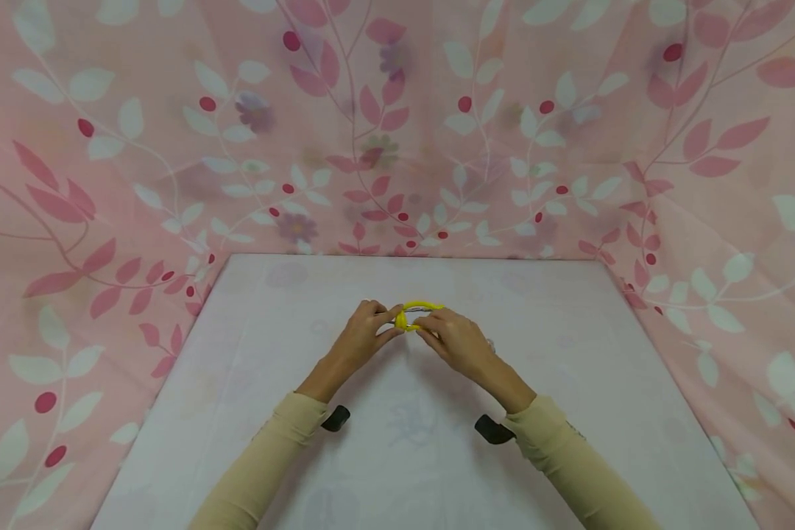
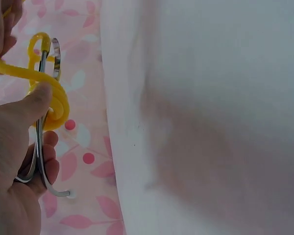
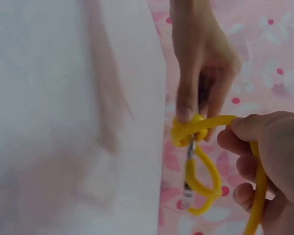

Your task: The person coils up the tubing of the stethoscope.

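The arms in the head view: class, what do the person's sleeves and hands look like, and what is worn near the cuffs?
The left sleeve and right sleeve are beige. A small black block, probably a wrist camera, juts out by the left cuff, another by the right. The left hand and right hand wear no gloves.

A: Here's the yellow tube (image 2: pixel 62 106), smooth and glossy, coiled around the silver metal hook (image 2: pixel 39 132)!
B: And a length runs out sideways from that coil, with a loop by one end of the hook!
A: Curved, pale-tipped prong at the other, the pair up off the bench (image 1: pixel 404 456)!
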`<state>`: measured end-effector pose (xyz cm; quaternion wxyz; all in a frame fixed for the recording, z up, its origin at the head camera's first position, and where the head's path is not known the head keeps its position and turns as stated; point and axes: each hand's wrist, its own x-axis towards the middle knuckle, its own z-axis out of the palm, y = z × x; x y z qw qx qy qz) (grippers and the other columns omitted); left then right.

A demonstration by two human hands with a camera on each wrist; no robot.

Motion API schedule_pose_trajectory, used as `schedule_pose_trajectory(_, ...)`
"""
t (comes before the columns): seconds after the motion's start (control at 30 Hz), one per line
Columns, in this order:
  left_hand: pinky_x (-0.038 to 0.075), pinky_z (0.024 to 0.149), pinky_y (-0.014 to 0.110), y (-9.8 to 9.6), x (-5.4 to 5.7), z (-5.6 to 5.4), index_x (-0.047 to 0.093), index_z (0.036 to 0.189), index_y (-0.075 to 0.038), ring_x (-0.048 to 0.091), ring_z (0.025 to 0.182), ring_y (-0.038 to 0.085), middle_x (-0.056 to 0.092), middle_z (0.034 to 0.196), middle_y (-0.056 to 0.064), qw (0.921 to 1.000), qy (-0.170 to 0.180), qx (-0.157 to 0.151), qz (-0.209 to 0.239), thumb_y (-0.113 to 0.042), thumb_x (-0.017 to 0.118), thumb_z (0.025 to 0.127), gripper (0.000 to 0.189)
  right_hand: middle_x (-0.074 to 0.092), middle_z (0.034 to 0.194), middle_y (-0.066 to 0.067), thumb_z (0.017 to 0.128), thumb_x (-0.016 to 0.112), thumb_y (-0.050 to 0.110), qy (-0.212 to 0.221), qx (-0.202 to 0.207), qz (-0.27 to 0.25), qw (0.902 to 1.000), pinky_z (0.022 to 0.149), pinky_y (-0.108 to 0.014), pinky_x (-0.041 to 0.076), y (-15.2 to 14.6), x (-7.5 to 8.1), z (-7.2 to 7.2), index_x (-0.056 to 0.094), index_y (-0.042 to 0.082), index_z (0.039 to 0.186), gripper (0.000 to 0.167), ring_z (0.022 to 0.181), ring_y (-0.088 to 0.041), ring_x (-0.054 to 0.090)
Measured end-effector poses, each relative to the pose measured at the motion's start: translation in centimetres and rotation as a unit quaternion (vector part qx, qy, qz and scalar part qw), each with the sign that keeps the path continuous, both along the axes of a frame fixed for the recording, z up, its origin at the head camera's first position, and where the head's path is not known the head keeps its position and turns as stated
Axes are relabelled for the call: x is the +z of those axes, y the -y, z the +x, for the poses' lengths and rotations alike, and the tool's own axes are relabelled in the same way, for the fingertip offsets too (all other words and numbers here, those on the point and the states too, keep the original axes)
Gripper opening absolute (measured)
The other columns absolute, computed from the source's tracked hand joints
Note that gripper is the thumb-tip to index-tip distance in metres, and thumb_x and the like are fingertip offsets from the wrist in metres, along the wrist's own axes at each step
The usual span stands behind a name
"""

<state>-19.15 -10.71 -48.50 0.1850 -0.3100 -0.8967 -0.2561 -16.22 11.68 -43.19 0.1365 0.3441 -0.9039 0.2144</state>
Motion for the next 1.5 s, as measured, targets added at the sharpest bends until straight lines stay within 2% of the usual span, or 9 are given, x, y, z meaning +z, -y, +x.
schedule_pose_trajectory(0.1,0.051,0.074,0.028,-0.3,0.1,0.4,0.066,0.130,-0.013,0.052,0.088,0.020,0.062,0.097,0.009,0.9997,-0.006,-0.019,-0.013,-0.022,0.079,0.082,0.051,0.070,0.094,0.001,0.091,0.071,0.021,-0.043,0.007,0.020,0.9989,0.065,-0.025,0.055,-0.3,0.8,-0.8,0.074,0.015,0.107,0.018,0.080,-0.013,0.058)
schedule_pose_trajectory(0.23,0.052,0.074,0.025,-0.5,0.6,0.9,0.065,0.131,-0.014,0.052,0.089,0.019,0.063,0.099,0.008,0.9991,-0.011,-0.035,-0.023,-0.023,0.079,0.082,0.052,0.071,0.093,0.001,0.090,0.072,0.021,-0.046,0.020,0.020,0.9985,0.068,-0.026,0.056,-0.7,1.4,-2.0,0.075,0.015,0.107,0.019,0.082,-0.014,0.059)
schedule_pose_trajectory(0.4,0.055,0.090,0.034,-0.6,1.6,1.6,0.066,0.129,-0.013,0.052,0.087,0.018,0.063,0.099,0.008,0.9979,-0.026,-0.055,-0.024,-0.022,0.081,0.080,0.052,0.067,0.091,-0.001,0.086,0.075,0.020,-0.001,0.031,-0.002,0.9995,0.064,-0.026,0.053,-1.3,1.9,-3.5,0.077,0.016,0.106,0.020,0.077,-0.015,0.059)
schedule_pose_trajectory(0.53,0.047,0.105,0.050,-0.5,2.1,1.8,0.066,0.129,-0.012,0.055,0.088,0.017,0.064,0.100,0.008,0.9969,-0.036,-0.069,-0.013,-0.019,0.083,0.078,0.054,0.065,0.087,-0.002,0.083,0.078,0.020,0.055,0.048,-0.048,0.9962,0.058,-0.022,0.046,-1.9,1.7,-4.7,0.078,0.014,0.104,0.022,0.069,-0.013,0.052)
schedule_pose_trajectory(0.73,0.048,0.105,0.043,-0.3,2.3,2.2,0.066,0.129,-0.014,0.055,0.090,0.015,0.064,0.103,0.007,0.9946,-0.033,-0.097,-0.014,-0.021,0.082,0.079,0.053,0.067,0.086,0.002,0.080,0.080,0.026,0.118,0.088,-0.093,0.9848,0.057,-0.021,0.045,-2.7,1.1,-6.0,0.079,0.013,0.100,0.024,0.070,-0.010,0.052)
schedule_pose_trajectory(0.87,0.042,0.110,0.047,0.0,2.3,2.4,0.065,0.130,-0.014,0.056,0.093,0.014,0.064,0.104,0.006,0.9930,-0.025,-0.115,-0.008,-0.026,0.080,0.081,0.053,0.071,0.088,0.002,0.079,0.080,0.025,0.159,0.101,-0.119,0.9749,0.061,-0.022,0.048,-3.0,0.3,-6.5,0.079,0.013,0.100,0.024,0.073,-0.011,0.056)
schedule_pose_trajectory(1.07,0.043,0.110,0.044,0.0,2.4,2.6,0.061,0.135,-0.015,0.054,0.096,0.012,0.062,0.108,0.004,0.9905,-0.020,-0.136,0.007,-0.029,0.077,0.084,0.056,0.076,0.095,-0.005,0.083,0.078,0.014,0.213,0.068,-0.177,0.9586,0.068,-0.025,0.053,-3.3,-1.0,-6.4,0.078,0.007,0.101,0.019,0.080,-0.018,0.065)
schedule_pose_trajectory(1.33,0.040,0.112,0.049,-0.2,2.2,2.8,0.061,0.135,-0.013,0.053,0.096,0.013,0.062,0.107,0.004,0.9901,-0.024,-0.136,0.028,-0.024,0.079,0.082,0.057,0.075,0.098,-0.018,0.088,0.072,0.010,0.280,0.067,-0.228,0.9303,0.067,-0.023,0.056,-3.2,-0.1,-4.8,0.074,-0.005,0.104,0.021,0.075,-0.019,0.068)
schedule_pose_trajectory(1.5,0.039,0.112,0.050,-0.3,2.1,2.7,0.060,0.135,-0.012,0.053,0.095,0.014,0.062,0.107,0.005,0.9915,-0.037,-0.117,0.043,-0.022,0.079,0.082,0.058,0.072,0.103,-0.025,0.092,0.066,0.005,0.297,0.076,-0.284,0.9086,0.072,-0.032,0.060,-3.2,-2.6,-4.9,0.071,-0.009,0.109,0.022,0.081,-0.030,0.071)
